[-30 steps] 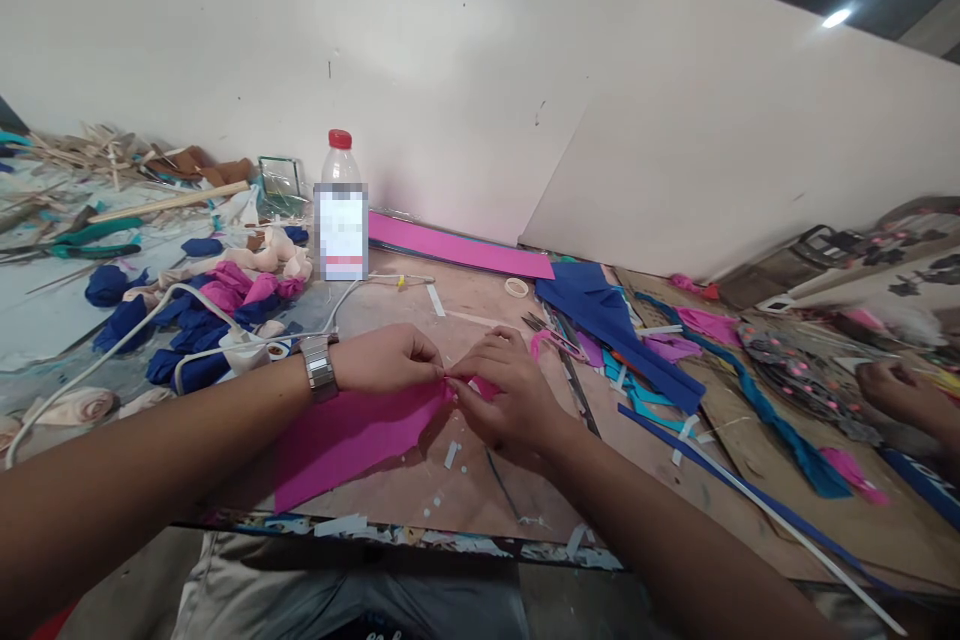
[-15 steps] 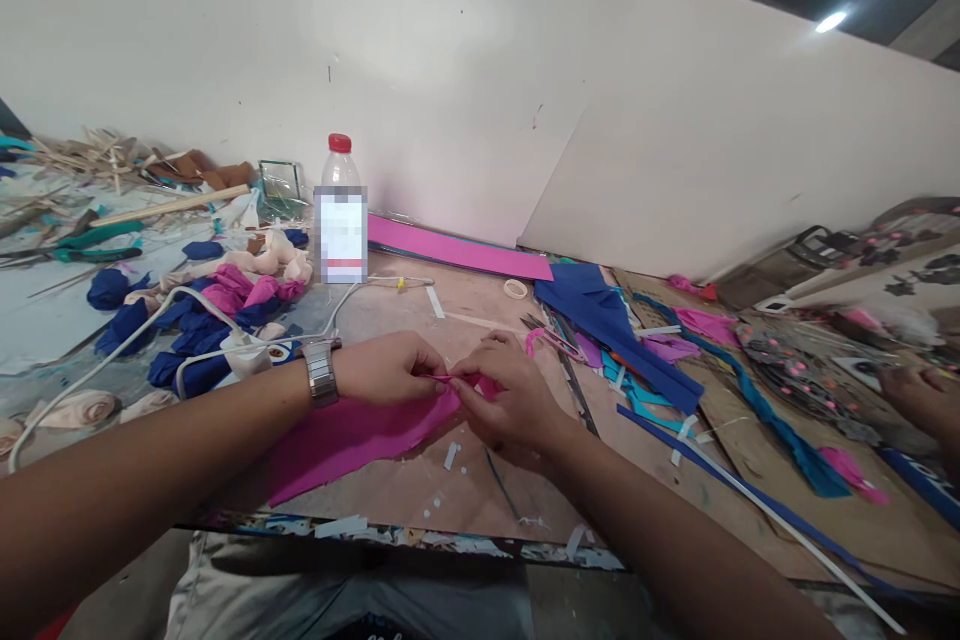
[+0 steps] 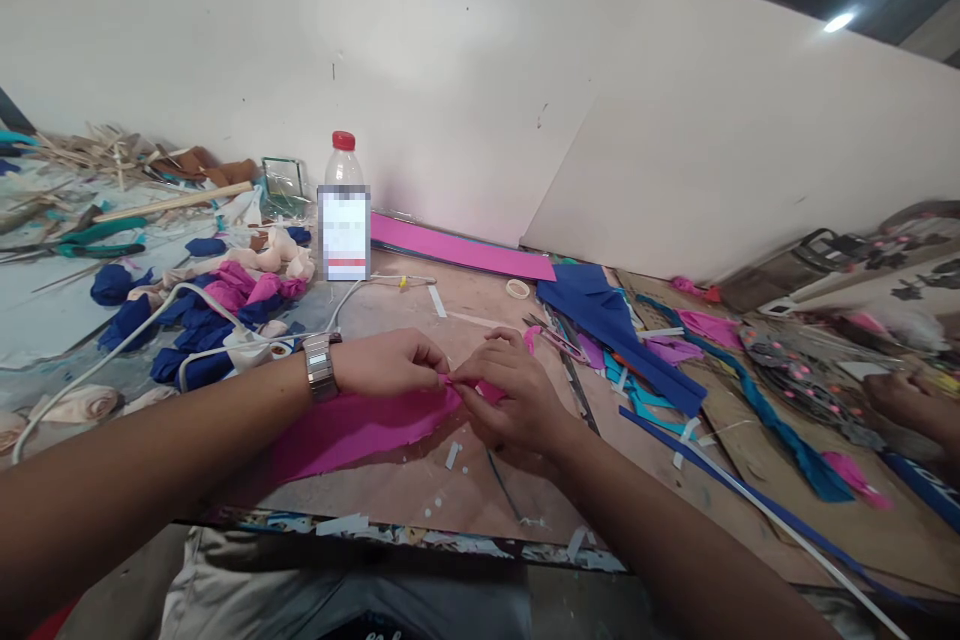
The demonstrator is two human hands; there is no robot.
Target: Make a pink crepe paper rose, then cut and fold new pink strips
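Observation:
A long strip of magenta crepe paper or cloth (image 3: 367,435) stretches from under my left forearm to my fingertips. My left hand (image 3: 390,363) pinches its upper edge, the watch on that wrist facing up. My right hand (image 3: 510,390) closes on the bunched end of the same strip, thumb against fingers, and a bit of magenta shows under the palm. Both hands meet fingertip to fingertip just above the table. The exact fold between the fingers is hidden. Pink-handled scissors (image 3: 564,344) lie just beyond my right hand.
A red-capped bottle (image 3: 344,220) stands near the wall. Rolled fabric flowers (image 3: 199,330) and a white cable (image 3: 90,370) lie left, with green-handled pliers (image 3: 101,238) beyond. Flat magenta strips (image 3: 465,250), blue fabric (image 3: 607,320) and a tape ring (image 3: 517,289) lie behind. Another person's hand (image 3: 904,395) is at far right.
The magenta strip's lower part has shifted slightly and its lower edge is raised. My left fingers have curled closer to the right ones. The other person's hand has moved a little left.

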